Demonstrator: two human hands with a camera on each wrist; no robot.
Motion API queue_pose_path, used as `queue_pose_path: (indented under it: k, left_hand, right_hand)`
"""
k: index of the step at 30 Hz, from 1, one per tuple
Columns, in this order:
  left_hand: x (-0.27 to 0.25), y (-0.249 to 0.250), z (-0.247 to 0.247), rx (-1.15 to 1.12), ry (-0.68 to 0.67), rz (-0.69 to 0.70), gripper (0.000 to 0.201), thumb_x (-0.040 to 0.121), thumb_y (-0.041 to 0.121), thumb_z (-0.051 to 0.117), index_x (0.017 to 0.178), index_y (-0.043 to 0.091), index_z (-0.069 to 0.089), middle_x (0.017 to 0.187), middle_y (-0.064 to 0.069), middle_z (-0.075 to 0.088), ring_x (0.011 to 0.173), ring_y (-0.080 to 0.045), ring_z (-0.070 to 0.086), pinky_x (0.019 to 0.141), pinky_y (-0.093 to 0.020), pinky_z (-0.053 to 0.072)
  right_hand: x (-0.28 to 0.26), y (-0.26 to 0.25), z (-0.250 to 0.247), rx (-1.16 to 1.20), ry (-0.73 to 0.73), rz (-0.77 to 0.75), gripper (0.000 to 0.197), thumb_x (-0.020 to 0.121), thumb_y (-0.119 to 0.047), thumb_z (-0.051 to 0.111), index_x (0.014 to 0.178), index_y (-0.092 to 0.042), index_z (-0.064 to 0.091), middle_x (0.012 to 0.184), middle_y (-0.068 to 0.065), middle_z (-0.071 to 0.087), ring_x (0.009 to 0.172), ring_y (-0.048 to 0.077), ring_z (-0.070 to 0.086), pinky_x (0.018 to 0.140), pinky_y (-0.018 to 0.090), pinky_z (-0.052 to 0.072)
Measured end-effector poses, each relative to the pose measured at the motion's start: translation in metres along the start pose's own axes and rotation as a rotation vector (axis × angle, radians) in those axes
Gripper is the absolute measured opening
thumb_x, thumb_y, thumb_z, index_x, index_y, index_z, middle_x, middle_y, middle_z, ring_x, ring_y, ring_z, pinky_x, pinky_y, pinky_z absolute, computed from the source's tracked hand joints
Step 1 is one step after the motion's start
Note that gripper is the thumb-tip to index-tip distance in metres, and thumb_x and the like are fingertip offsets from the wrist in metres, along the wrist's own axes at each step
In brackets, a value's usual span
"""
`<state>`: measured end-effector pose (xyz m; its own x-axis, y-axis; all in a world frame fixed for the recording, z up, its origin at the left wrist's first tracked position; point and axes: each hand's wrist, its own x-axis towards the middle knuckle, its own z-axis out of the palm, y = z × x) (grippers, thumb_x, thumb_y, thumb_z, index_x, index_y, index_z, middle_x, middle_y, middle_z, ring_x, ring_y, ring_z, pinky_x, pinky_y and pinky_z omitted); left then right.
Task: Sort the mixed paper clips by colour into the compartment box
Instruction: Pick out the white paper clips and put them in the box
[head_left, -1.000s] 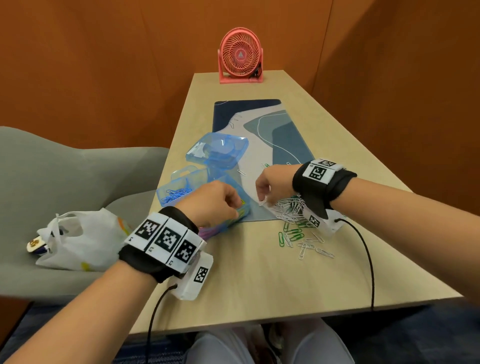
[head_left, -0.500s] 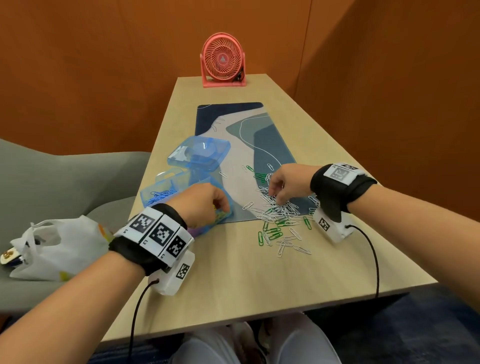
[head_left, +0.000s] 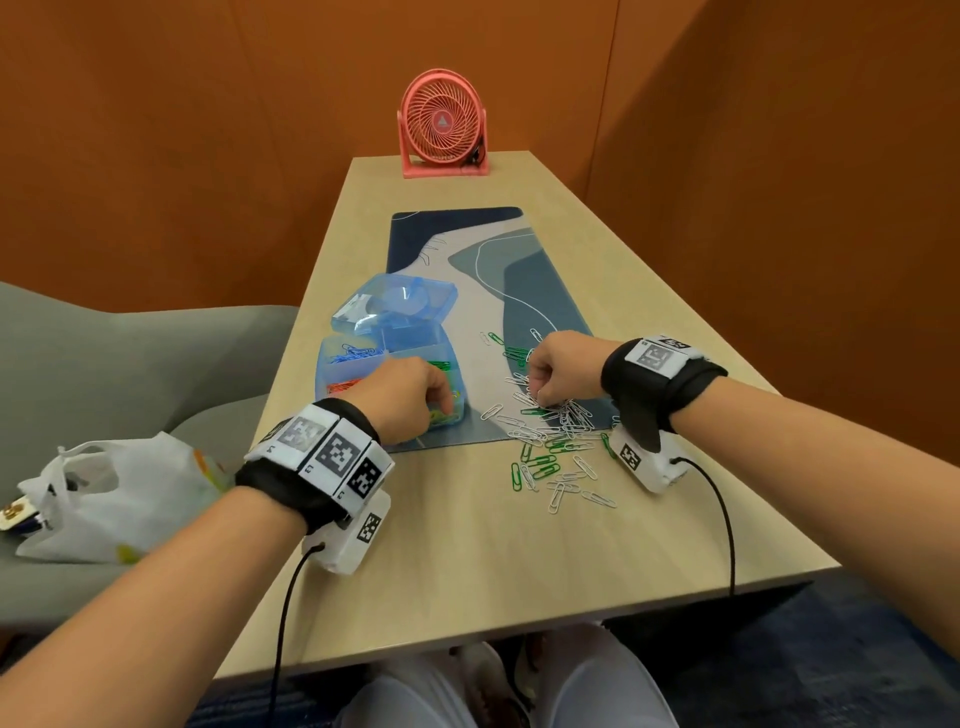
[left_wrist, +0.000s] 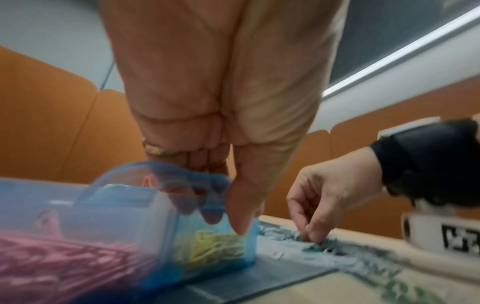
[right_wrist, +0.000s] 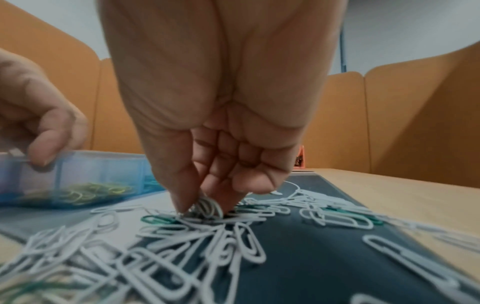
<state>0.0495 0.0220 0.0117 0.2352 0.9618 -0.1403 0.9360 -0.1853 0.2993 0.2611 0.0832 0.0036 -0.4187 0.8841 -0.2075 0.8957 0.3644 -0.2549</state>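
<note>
A clear blue compartment box (head_left: 343, 358) stands on the desk mat with its lid (head_left: 397, 306) tipped open behind; blue, orange, green and yellow clips lie in separate cells. My left hand (head_left: 410, 397) grips the box's near right wall (left_wrist: 249, 242), thumb outside and fingers inside. A loose heap of white and green paper clips (head_left: 550, 431) spreads over the mat's corner and the table. My right hand (head_left: 556, 371) reaches down into the heap and pinches several white clips (right_wrist: 205, 206) between thumb and fingertips.
A pink desk fan (head_left: 441, 130) stands at the table's far end. The patterned desk mat (head_left: 488, 270) runs down the middle. A white plastic bag (head_left: 114, 493) lies on the grey chair (head_left: 130, 364) to the left. Cables trail from both wrist cameras.
My right hand moved from the heap's near left side farther into its middle and now pinches white clips. The left hand stayed on the box.
</note>
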Motion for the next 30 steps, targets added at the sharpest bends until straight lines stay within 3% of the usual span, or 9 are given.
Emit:
queue_pose_path:
  k: [3, 7, 11, 13, 16, 18, 21, 26, 30]
  left_hand:
    - [-0.004, 0.007, 0.000, -0.183, 0.076, 0.007, 0.028, 0.083, 0.006, 0.060, 0.107, 0.021, 0.063, 0.101, 0.005, 0.057, 0.094, -0.012, 0.054, 0.080, -0.020, 0.042]
    - [-0.014, 0.025, 0.000, -0.778, 0.217, -0.022, 0.016, 0.089, 0.009, 0.060, 0.103, 0.016, 0.063, 0.099, 0.000, 0.062, 0.092, -0.011, 0.058, 0.085, -0.021, 0.047]
    - [-0.016, 0.046, 0.014, -1.573, 0.093, -0.167, 0.011, 0.096, 0.010, 0.048, 0.100, 0.008, 0.058, 0.098, -0.009, 0.058, 0.091, -0.018, 0.057, 0.086, -0.027, 0.048]
    - [-0.009, 0.053, 0.027, -1.819, 0.016, -0.284, 0.018, 0.099, 0.020, 0.043, 0.100, 0.007, 0.056, 0.100, -0.012, 0.058, 0.092, -0.022, 0.057, 0.083, -0.030, 0.047]
    - [0.001, 0.059, 0.045, -2.102, -0.041, -0.374, 0.031, 0.102, 0.029, 0.034, 0.106, 0.005, 0.052, 0.101, -0.019, 0.059, 0.103, -0.031, 0.058, 0.086, -0.038, 0.046]
    - [0.003, 0.061, 0.053, -2.209, -0.017, -0.422, 0.035, 0.103, 0.027, 0.030, 0.115, 0.002, 0.051, 0.113, -0.021, 0.059, 0.120, -0.033, 0.052, 0.096, -0.040, 0.042]
    - [0.001, 0.060, 0.062, -2.235, 0.011, -0.467, 0.042, 0.104, 0.024, 0.027, 0.132, -0.002, 0.044, 0.135, -0.020, 0.049, 0.128, -0.031, 0.046, 0.102, -0.039, 0.038]
    - [0.000, 0.054, 0.067, -2.238, 0.018, -0.472, 0.040, 0.103, 0.022, 0.029, 0.133, -0.001, 0.044, 0.135, -0.017, 0.051, 0.125, -0.029, 0.049, 0.093, -0.035, 0.042]
    - [-0.003, 0.052, 0.069, -2.261, 0.008, -0.439, 0.038, 0.102, 0.021, 0.031, 0.130, 0.000, 0.046, 0.133, -0.016, 0.054, 0.123, -0.028, 0.051, 0.094, -0.036, 0.043]
  right_hand:
    - [0.000, 0.003, 0.000, 0.056, 0.019, 0.024, 0.010, 0.082, -0.005, 0.064, 0.089, -0.009, 0.069, 0.072, -0.009, 0.059, 0.067, 0.005, 0.053, 0.058, 0.014, 0.044]
    - [-0.002, 0.008, -0.009, 0.234, 0.008, 0.078, 0.016, 0.084, -0.008, 0.067, 0.099, -0.012, 0.069, 0.083, -0.002, 0.066, 0.073, 0.011, 0.059, 0.063, 0.021, 0.051]
    - [-0.012, -0.003, -0.030, 0.501, 0.001, 0.020, 0.016, 0.086, -0.006, 0.068, 0.102, -0.008, 0.068, 0.083, 0.006, 0.068, 0.058, 0.005, 0.060, 0.055, 0.018, 0.052]
    - [-0.016, -0.015, -0.036, 0.566, -0.022, -0.042, 0.016, 0.085, -0.006, 0.069, 0.100, -0.009, 0.068, 0.077, 0.003, 0.067, 0.053, 0.001, 0.060, 0.056, 0.017, 0.051]
    - [-0.017, -0.024, -0.038, 0.621, -0.053, -0.078, 0.016, 0.085, -0.004, 0.068, 0.101, -0.006, 0.067, 0.077, 0.007, 0.068, 0.060, 0.008, 0.064, 0.061, 0.021, 0.055]
    - [-0.014, -0.022, -0.036, 0.567, -0.028, -0.038, 0.014, 0.087, -0.002, 0.065, 0.101, -0.003, 0.066, 0.075, 0.009, 0.068, 0.059, 0.011, 0.065, 0.061, 0.022, 0.057]
    - [-0.004, -0.013, -0.028, 0.274, 0.002, 0.045, 0.012, 0.086, 0.001, 0.062, 0.095, -0.003, 0.070, 0.071, 0.008, 0.069, 0.055, 0.012, 0.062, 0.064, 0.025, 0.058]
    - [0.007, -0.013, -0.007, -0.001, -0.033, 0.089, 0.011, 0.085, -0.013, 0.066, 0.089, -0.007, 0.074, 0.061, 0.001, 0.066, 0.051, 0.010, 0.058, 0.058, 0.020, 0.051]
    - [0.010, -0.018, -0.003, -0.123, -0.043, 0.089, 0.029, 0.076, -0.035, 0.078, 0.091, -0.010, 0.074, 0.085, 0.004, 0.072, 0.071, 0.017, 0.062, 0.064, 0.025, 0.049]
